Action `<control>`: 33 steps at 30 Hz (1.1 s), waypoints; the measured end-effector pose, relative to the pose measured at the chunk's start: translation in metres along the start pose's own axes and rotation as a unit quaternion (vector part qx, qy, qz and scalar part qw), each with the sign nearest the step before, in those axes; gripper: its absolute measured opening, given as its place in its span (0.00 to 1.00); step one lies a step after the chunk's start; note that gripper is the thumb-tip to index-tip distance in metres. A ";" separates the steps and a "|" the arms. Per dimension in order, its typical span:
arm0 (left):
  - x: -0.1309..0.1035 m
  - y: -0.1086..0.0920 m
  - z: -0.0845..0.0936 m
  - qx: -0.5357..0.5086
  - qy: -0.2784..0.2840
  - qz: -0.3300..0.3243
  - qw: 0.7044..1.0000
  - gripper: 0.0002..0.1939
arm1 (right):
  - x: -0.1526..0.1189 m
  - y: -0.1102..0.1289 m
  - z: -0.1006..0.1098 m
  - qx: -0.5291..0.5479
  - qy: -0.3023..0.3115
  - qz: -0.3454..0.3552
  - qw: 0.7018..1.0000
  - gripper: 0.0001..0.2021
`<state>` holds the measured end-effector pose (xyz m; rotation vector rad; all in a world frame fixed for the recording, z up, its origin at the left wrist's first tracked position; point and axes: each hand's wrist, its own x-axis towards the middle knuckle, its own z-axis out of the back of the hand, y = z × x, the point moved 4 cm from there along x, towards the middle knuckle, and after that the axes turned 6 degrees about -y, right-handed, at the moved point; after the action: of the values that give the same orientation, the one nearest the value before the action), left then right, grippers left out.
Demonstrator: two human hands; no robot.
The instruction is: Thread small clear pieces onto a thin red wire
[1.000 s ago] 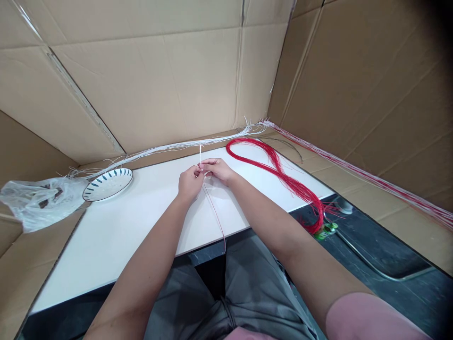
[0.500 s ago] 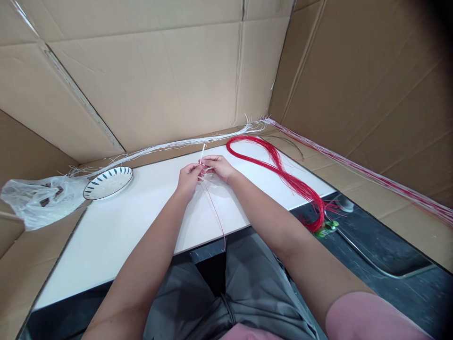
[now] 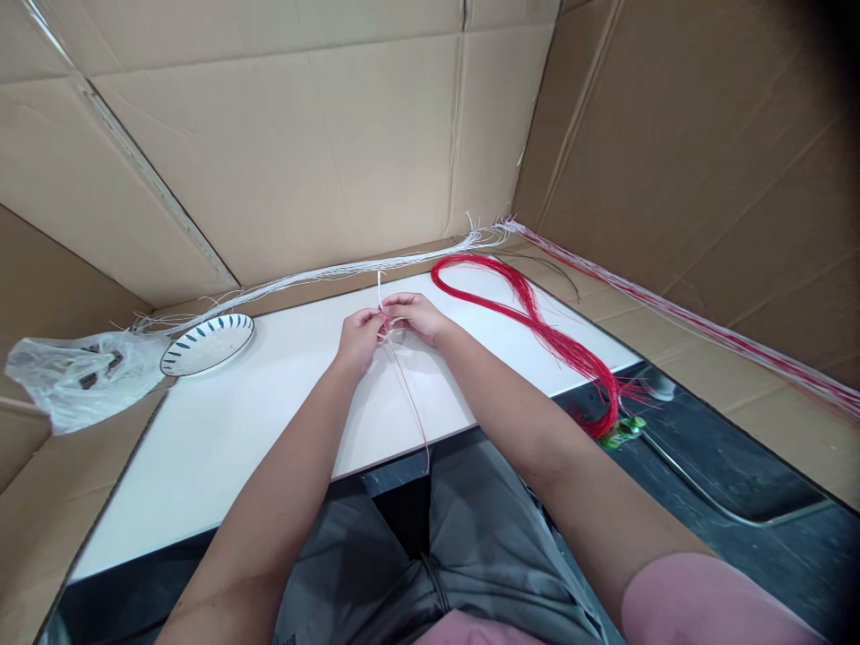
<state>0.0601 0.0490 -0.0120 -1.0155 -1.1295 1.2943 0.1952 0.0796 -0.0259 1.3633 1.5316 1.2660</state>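
Note:
Over the middle of the white board, my left hand and my right hand meet with their fingertips pinched on white cord. A short length of it stands up above the fingers, its tip bent a little. From beneath the fingers a thin red wire or thread hangs toward me and runs over the board's front edge to my lap. Pale loops show between the hands, but the fingers cover most of how they are joined.
A red thread bundle lies on the right of the white board. At left are a striped plate and a plastic bag. White strands run along the back; red-and-white strands run along the right cardboard wall.
The upright white piece has swung slightly left and stands straighter. Both hands keep their pinch in nearly the same spot.

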 end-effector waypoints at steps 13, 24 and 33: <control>-0.003 -0.003 0.001 0.005 0.002 -0.009 1.000 0.15 | -0.002 0.003 -0.002 0.013 0.000 0.006 1.000 0.05; -0.004 -0.004 0.000 0.006 0.002 -0.003 1.000 0.15 | -0.004 0.006 -0.003 0.019 -0.014 0.007 1.000 0.03; -0.004 -0.003 0.000 0.004 -0.001 0.001 1.000 0.15 | -0.007 0.008 -0.004 0.018 -0.016 -0.005 1.000 0.05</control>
<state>0.0610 0.0452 -0.0088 -1.0097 -1.1249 1.3005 0.1949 0.0721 -0.0179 1.3896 1.5437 1.2103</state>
